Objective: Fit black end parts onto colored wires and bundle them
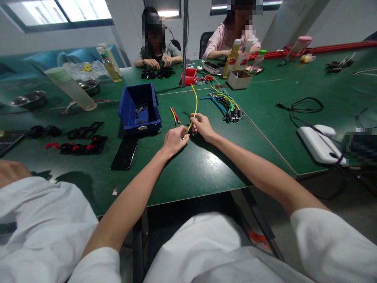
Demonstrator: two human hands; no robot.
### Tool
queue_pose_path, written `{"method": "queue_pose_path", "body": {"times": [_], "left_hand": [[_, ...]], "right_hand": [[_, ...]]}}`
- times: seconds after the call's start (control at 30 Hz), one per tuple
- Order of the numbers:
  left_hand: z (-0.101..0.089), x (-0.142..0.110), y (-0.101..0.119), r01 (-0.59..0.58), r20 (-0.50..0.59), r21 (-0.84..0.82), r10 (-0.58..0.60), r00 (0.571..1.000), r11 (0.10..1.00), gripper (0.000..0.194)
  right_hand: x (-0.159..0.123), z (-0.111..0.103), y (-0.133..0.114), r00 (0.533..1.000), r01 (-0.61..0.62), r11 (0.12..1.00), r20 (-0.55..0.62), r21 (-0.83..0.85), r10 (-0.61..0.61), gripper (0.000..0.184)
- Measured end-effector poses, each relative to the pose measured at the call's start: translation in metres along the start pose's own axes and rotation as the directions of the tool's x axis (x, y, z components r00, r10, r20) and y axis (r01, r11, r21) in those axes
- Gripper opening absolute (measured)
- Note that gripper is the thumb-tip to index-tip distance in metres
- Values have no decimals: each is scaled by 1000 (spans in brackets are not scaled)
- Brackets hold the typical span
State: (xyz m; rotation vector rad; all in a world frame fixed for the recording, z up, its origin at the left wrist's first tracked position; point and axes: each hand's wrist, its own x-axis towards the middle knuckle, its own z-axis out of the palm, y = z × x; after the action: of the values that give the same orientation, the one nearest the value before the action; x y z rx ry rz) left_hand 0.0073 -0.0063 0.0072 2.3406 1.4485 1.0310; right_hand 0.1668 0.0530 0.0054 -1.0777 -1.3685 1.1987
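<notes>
A yellow wire [196, 100] runs between my two hands, its free end rising away from me over the green table. My left hand [176, 140] is closed on the wire's near end, where a small metallic tip shows. Fingers of my right hand [202, 126] pinch the same wire a little further up. Just beyond my left hand lie short red and yellow wires [174, 115] with metal ends. To the right of my hands rests a bundle of blue, yellow and green wires [228, 103] with black sleeves and ring-like metal ends.
Left of my hands stands a blue bin [140, 127] holding small dark pieces, with a black phone [125, 153] before it. A red box [189, 75] and a cardboard box [239, 79] stand further back. A white device [319, 144] with cable lies right. Co-workers sit opposite and at left.
</notes>
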Motion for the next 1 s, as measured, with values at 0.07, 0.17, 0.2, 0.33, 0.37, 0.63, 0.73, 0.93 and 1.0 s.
{"method": "queue_pose_path", "body": {"times": [0.07,0.17,0.2,0.33,0.37,0.63,0.73,0.93,1.0], "left_hand": [[-1,-1,3,19,7,22,-19,1000,1000,11],[-3,-2,8,77,-21,76,-75,997,994,12],[-4,-2,9,100,-48,92,-96,994,991,12],[-8,1,9,214,-241,127,-179,954,969,11],[-10,3,8,244,-300,135,-195,934,960,11],[-58,23,-8,464,-544,140,-323,774,875,38],[-76,31,-14,509,-548,170,-348,761,844,47],[-98,53,-40,552,-483,191,-412,773,812,54],[-100,62,-53,554,-433,212,-431,792,805,55]], "right_hand": [[-1,0,-1,1000,-9,1000,-2,18,9,28],[-2,0,-2,1000,-21,999,-21,45,22,28],[-1,0,-2,999,-23,998,-31,52,25,27],[0,0,0,997,-30,998,-63,64,34,26],[0,0,0,997,-31,997,-63,65,35,25],[-1,1,2,999,-30,998,-39,59,32,21],[-1,1,2,999,-34,998,-38,59,36,21],[-1,1,2,998,-41,997,-40,71,44,24],[-1,2,2,998,-37,997,-41,67,40,25]]}}
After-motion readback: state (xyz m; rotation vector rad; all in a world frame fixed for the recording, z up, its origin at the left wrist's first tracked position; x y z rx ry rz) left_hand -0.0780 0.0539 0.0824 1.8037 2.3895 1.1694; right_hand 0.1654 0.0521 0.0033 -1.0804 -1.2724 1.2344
